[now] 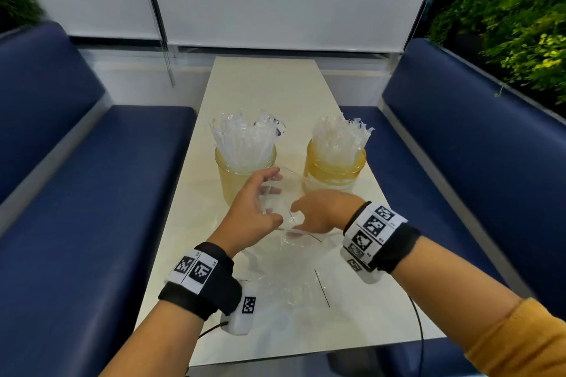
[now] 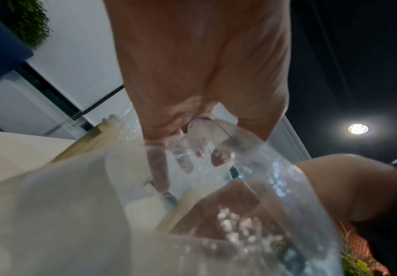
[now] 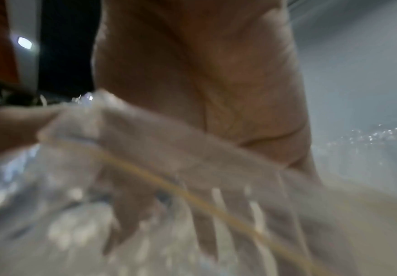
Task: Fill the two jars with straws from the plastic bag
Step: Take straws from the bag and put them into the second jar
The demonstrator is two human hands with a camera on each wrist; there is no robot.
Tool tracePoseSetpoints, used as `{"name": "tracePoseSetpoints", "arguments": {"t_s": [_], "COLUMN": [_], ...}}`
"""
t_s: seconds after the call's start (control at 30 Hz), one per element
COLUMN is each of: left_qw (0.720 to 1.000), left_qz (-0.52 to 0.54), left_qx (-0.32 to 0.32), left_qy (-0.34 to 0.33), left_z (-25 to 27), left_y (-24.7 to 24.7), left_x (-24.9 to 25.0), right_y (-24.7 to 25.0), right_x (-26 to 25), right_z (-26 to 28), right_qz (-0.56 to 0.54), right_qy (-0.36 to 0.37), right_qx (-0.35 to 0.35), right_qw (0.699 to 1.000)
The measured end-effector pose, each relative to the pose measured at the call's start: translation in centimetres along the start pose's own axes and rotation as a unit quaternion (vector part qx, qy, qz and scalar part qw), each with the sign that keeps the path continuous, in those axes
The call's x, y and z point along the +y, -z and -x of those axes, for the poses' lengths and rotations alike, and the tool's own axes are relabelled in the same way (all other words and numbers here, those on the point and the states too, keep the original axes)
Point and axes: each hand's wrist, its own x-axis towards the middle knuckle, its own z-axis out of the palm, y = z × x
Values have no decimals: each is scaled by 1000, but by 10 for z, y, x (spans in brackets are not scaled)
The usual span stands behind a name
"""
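Observation:
Two amber-tinted glass jars stand side by side mid-table, the left jar (image 1: 245,176) and the right jar (image 1: 334,170), each packed with clear-wrapped straws (image 1: 245,138) that stick up above the rim. A crumpled clear plastic bag (image 1: 284,285) lies on the table in front of them. My left hand (image 1: 274,197) grips the bag's raised mouth, thumb on one side and fingers curled over the other; its fingertips (image 2: 188,164) show through the plastic (image 2: 263,186). My right hand (image 1: 315,214) reaches into the mouth, its fingers (image 3: 204,214) fairly straight behind the blurred plastic (image 3: 51,186).
The narrow white table (image 1: 263,86) runs away from me between two blue benches, one on the left (image 1: 92,193) and one on the right (image 1: 459,162). A window blind closes the far end. Green plants (image 1: 520,40) sit behind the right bench. A black cable (image 1: 419,330) hangs from my right wrist.

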Motion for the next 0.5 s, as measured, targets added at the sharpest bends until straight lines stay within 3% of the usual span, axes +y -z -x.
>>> {"name": "tracePoseSetpoints", "arguments": {"t_s": [0.17,0.3,0.5], "left_qw": [1000,1000,999], "left_qz": [-3,-7,-32], "left_qx": [-7,-1,-3], "left_qy": [0,-2,-11], "left_z": [5,5,6], "left_y": [1,4,9], "left_x": [1,-1,-3], "right_y": [-14,-15,-2], "right_x": [-4,0,3], "right_z": [-17,-12,-1], "right_qz": [-8,28,-16], "right_qy": [-16,0,7], "right_qx": [-60,-65,-56], "right_qw": [998,998,998]}}
